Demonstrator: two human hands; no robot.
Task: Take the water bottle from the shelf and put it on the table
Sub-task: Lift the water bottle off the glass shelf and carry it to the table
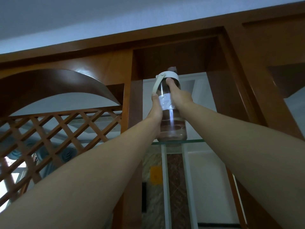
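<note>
Glass shelf [193, 140] carries water bottle [171, 123], upright, base seemingly touching shelf. Left hand [156, 111] and right hand [179, 95] both wrapped around bottle, above shelf, thumbs facing camera.

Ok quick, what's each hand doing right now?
Left hand: closed on the clear plastic water bottle with the white lid.
Right hand: closed on the same bottle, higher up.
</note>
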